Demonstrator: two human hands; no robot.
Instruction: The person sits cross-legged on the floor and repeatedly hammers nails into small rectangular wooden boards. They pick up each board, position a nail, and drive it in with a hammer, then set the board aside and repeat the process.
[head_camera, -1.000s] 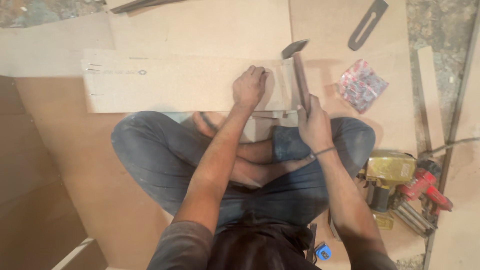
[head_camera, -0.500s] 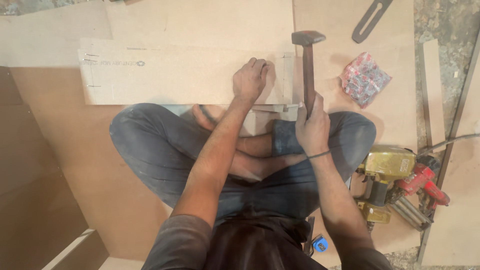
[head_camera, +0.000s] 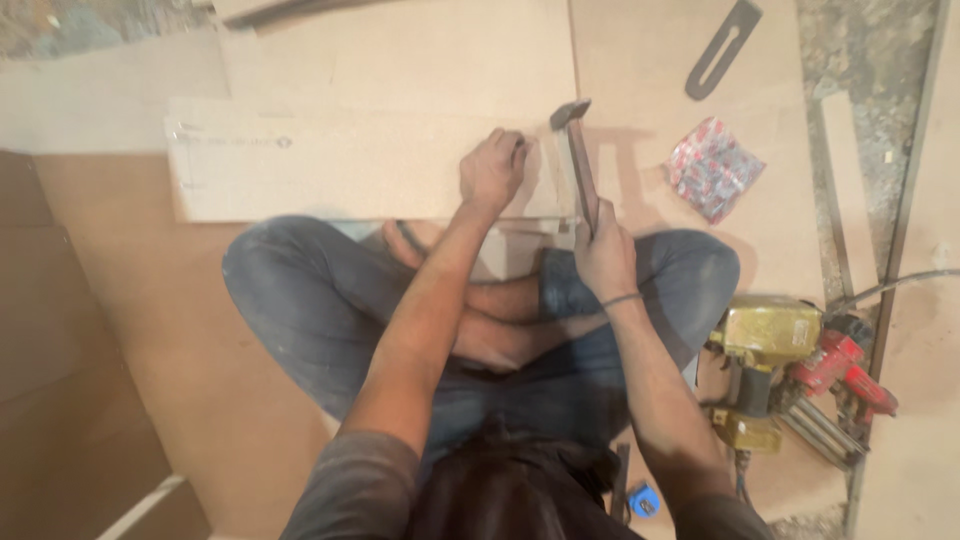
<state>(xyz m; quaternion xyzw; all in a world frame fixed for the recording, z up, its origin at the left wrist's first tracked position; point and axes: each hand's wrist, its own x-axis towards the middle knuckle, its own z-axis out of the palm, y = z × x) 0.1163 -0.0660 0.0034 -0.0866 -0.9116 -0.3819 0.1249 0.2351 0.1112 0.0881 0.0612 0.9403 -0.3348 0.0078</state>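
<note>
- Board (head_camera: 330, 165): pale, long, lying flat across the floor just beyond the person's crossed legs, its right end under both hands. Being long, it could rock or creep under a blow, so weight should bear down close to the striking point.
- Left hand (head_camera: 492, 170): fingers curled down and pressed on the board's right part, pinched near its far edge; whether they pinch a nail is too small to tell. Fingertips are best kept low and to the side of the hammer's path, and lifted clear once the fastener stands on its own.
- Hammer (head_camera: 577, 160): dark handle running near to far, head at the far end just right of the left hand and above the board's right end. A square face and short, light taps to begin with seem wise, since the head sits very close to the fingers.
- Right hand (head_camera: 605, 258): closed firmly round the handle's near end. A grip that low gives swing; choking up slightly would buy control for the first taps.
- Red packet (head_camera: 712, 168): on the floor to the right, apart from the board.
- Power tools (head_camera: 790, 365): yellow and red, near right beside the knee, clear of the swinging elbow.
</note>
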